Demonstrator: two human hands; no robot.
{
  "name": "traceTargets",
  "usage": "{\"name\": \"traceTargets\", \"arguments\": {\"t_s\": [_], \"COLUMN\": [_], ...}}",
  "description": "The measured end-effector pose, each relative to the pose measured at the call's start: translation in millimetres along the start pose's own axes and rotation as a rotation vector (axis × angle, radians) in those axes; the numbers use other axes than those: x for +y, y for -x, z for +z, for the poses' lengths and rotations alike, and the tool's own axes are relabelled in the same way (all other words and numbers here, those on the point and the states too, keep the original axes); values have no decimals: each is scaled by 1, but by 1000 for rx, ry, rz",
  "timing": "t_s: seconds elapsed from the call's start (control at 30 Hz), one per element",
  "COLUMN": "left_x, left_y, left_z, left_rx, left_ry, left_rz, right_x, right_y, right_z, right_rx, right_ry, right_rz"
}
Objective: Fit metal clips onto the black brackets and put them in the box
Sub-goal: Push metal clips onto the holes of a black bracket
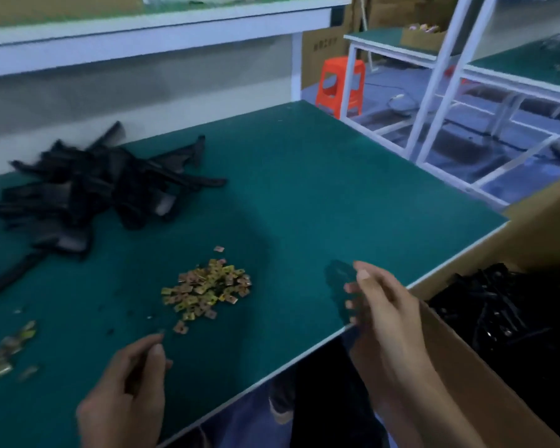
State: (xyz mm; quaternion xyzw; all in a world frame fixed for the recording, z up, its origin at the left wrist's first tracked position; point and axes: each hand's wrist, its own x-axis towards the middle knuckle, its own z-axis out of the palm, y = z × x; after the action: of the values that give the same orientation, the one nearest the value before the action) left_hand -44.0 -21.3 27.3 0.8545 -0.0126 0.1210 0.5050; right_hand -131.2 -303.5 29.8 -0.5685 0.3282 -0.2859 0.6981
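A heap of black brackets lies at the back left of the green table. A pile of small brass-coloured metal clips sits in the middle near the front. My right hand grips a black bracket above the table's right front edge, fingers curled round it. My left hand hovers at the front with thumb and fingers pinched together; whether it holds a clip is too blurred to tell. The cardboard box at the right holds several black brackets.
A second, smaller scatter of clips lies at the table's left front. A white shelf frame and an orange stool stand beyond the table's right edge. A white wall shelf runs along the back.
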Motion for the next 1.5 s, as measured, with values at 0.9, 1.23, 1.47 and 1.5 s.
{"name": "traceTargets", "arguments": {"t_s": [0.9, 1.23, 1.47, 1.5], "left_x": [-36, -29, 5, 12], "left_y": [-35, -34, -70, -80], "left_z": [-21, -18, 38, 49], "left_rx": [-30, -75, -200, -228], "left_ry": [-88, -74, -264, -304], "left_rz": [-208, -179, 225, 257], "right_x": [0, -10, 27, 29], "right_y": [-107, -21, 20, 22], "right_z": [291, 123, 105, 105], "right_rx": [-622, -388, -220, -201], "right_ry": [654, -371, -175, -162], "right_rz": [-200, 248, 17, -17]}}
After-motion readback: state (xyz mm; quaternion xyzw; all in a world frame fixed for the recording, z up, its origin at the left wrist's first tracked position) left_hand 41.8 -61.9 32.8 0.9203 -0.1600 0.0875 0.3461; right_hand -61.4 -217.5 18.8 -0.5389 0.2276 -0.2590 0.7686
